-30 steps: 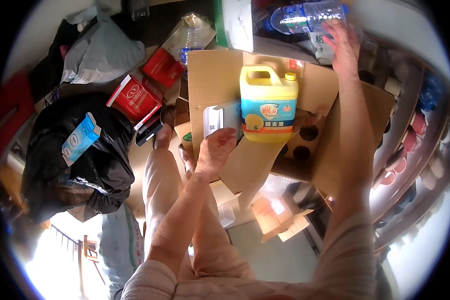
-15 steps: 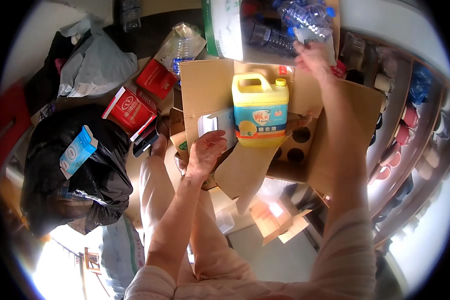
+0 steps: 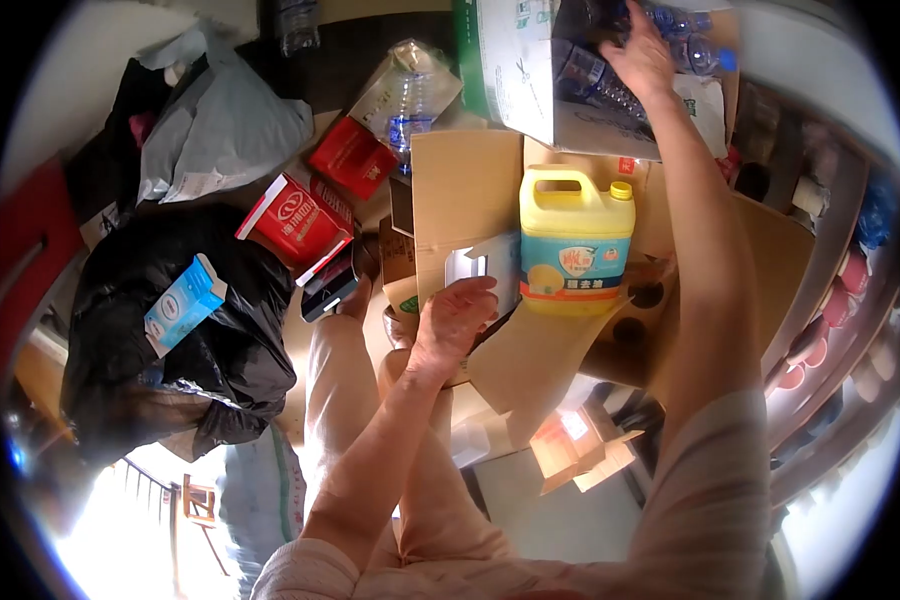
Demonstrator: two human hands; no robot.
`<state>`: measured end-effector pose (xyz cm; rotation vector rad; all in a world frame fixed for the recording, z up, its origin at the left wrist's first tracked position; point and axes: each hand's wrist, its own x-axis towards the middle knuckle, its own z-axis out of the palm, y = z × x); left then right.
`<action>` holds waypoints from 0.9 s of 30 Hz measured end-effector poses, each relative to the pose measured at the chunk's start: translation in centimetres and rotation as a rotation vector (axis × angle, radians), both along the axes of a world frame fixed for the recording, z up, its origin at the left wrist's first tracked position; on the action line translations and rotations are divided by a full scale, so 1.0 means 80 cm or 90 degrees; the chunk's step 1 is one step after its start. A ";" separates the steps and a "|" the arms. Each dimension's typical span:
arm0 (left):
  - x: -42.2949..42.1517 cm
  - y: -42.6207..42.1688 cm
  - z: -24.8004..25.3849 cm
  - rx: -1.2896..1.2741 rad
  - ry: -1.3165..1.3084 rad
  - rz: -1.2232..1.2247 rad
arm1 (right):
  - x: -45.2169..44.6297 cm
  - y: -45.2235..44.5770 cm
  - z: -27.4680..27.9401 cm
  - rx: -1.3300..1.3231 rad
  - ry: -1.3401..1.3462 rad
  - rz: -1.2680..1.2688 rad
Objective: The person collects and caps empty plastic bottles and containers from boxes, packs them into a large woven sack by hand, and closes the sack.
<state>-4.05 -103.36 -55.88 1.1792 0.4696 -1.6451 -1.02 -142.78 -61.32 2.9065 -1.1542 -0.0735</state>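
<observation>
My right hand (image 3: pixel 642 62) reaches into a white-and-green carton (image 3: pixel 525 65) at the top. Its thumb and fingers are spread above clear plastic bottles (image 3: pixel 595 82), and I see nothing held. My left hand (image 3: pixel 455 325) hovers by the flap of an open cardboard box (image 3: pixel 467 190), fingers loosely bent and nothing visible in them. A yellow detergent jug (image 3: pixel 576 240) with a blue label stands upright on this box, to the right of my left hand. A white-and-grey piece of packaging (image 3: pixel 482 265) lies just behind that hand.
On the left are a black garbage bag (image 3: pixel 190 350) with a blue carton (image 3: pixel 185 305) on it, a grey plastic bag (image 3: pixel 225 125) and red boxes (image 3: pixel 300 222). Shoe shelves (image 3: pixel 820 350) line the right. A small open carton (image 3: pixel 577 445) lies on the floor.
My right hand has moved up and farther into the carton of bottles, away from its front edge. The whole view has shifted, so things appear farther right. My left hand stays near the box flap.
</observation>
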 end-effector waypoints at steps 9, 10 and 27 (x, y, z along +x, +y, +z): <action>0.010 -0.001 -0.012 -0.038 0.049 0.034 | 0.077 0.040 -0.036 0.173 0.080 -0.115; 0.012 -0.002 -0.011 -0.040 0.051 0.037 | 0.074 0.037 -0.037 0.187 0.081 -0.144; 0.047 -0.025 0.022 -0.271 0.099 0.229 | -0.136 0.333 0.167 0.824 -0.461 -0.198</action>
